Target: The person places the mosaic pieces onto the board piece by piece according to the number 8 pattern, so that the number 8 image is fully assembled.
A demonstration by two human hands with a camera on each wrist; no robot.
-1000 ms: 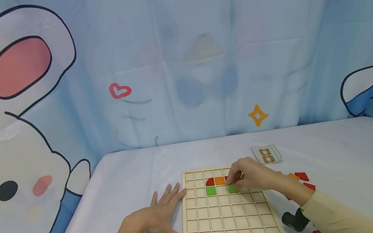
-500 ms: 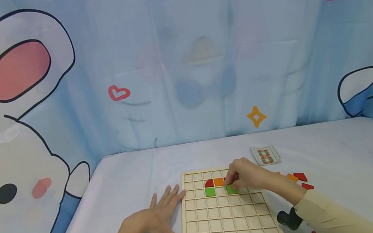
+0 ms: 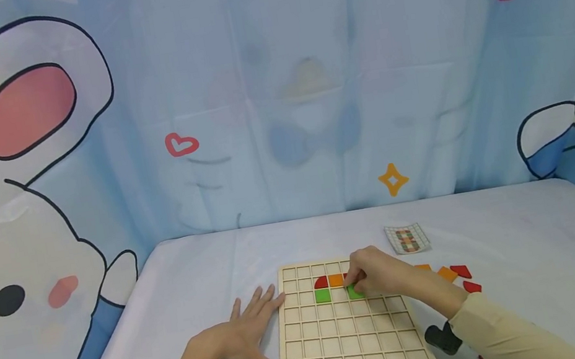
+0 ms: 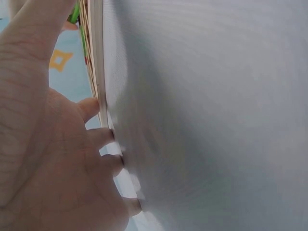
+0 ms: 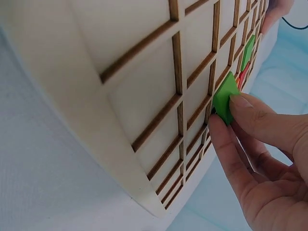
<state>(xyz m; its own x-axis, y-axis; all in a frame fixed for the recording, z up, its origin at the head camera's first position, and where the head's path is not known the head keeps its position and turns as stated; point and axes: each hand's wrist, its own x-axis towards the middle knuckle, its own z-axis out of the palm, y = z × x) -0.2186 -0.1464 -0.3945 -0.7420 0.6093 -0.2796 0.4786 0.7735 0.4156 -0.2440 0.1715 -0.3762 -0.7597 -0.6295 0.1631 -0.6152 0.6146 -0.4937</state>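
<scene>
A light wooden grid board (image 3: 342, 346) lies on the white-covered table. My left hand (image 3: 244, 334) is spread along its left side, with fingertip and thumb touching the edge. My right hand (image 3: 377, 269) pinches a green square tile (image 5: 224, 98) between thumb and fingers; the tile stands tilted at a cell in the board's upper part. A red piece with a rounded corner (image 3: 321, 282), an orange square (image 3: 336, 280) and a second green square (image 3: 323, 295) sit in cells to its left. Another red piece beside the orange one is mostly hidden by my right fingers.
Behind the board's right corner lies a small printed pattern card (image 3: 407, 239). Loose orange pieces (image 3: 447, 273) and red pieces (image 3: 472, 286) are scattered right of the board, some partly behind my right forearm. A cartoon-printed blue curtain (image 3: 272, 81) hangs behind the table.
The head view has shifted slightly. Both hands keep nearly the same place on the board, and my right hand still pinches the green square tile at the same cell.
</scene>
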